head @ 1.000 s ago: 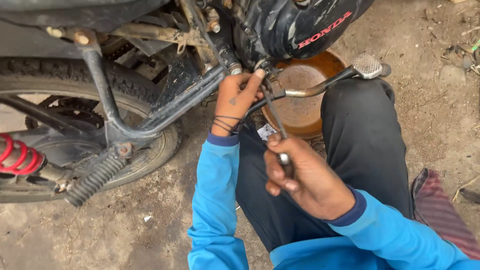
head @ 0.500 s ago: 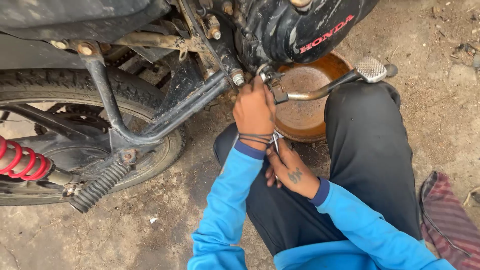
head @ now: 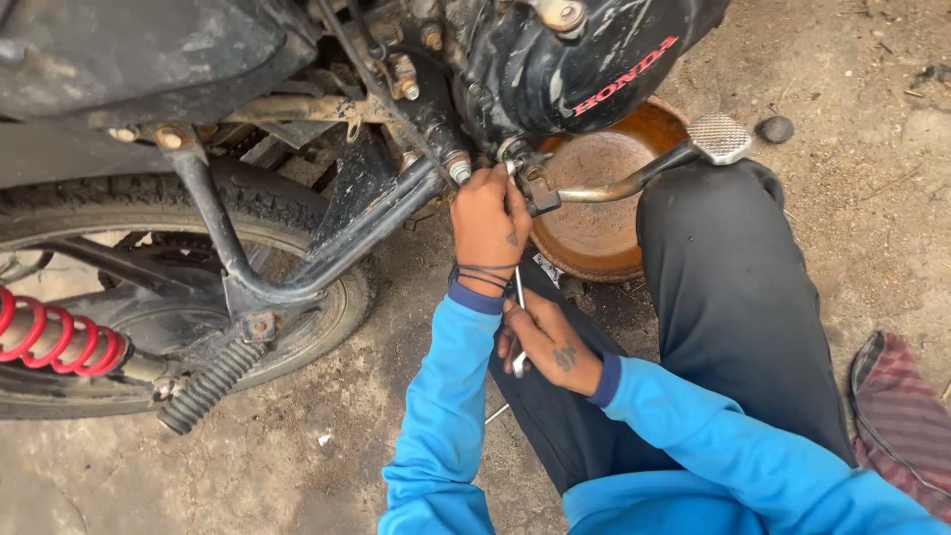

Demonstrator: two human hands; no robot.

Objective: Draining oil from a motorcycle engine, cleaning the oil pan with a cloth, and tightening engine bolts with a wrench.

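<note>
Head view, looking down on a motorcycle's underside over bare dirt. Far left: red spring (head: 59, 337) of the rear shock, low beside the rear tyre (head: 327, 307). A ribbed black footpeg (head: 208, 388) sticks out below the frame tube (head: 347, 243), which runs up and right toward the engine. Engine cover (head: 584, 59), black and grimy, sits top centre.

Left hand (head: 487, 223) reaches up under the engine cover, fingers curled tight at the clamp end of the gear lever (head: 614, 183); what the fingertips pinch is hidden. Dark bands ring that wrist, blue sleeve below. Lever arm runs right from the clamp to a knurled metal pad (head: 720, 137), which lies just above the person's knee.

Right hand (head: 545, 342) sits lower, just beneath the left wrist, closed around a thin metal tool (head: 518, 327); the shaft points up toward the left hand, and its tip shows below the fist.

Behind the lever: a rusty round pan (head: 604, 213) on the ground, under the engine. Right of it, the person's black trousers (head: 723, 297). Far right edge: a striped cloth (head: 901, 416) on the dirt.
</note>
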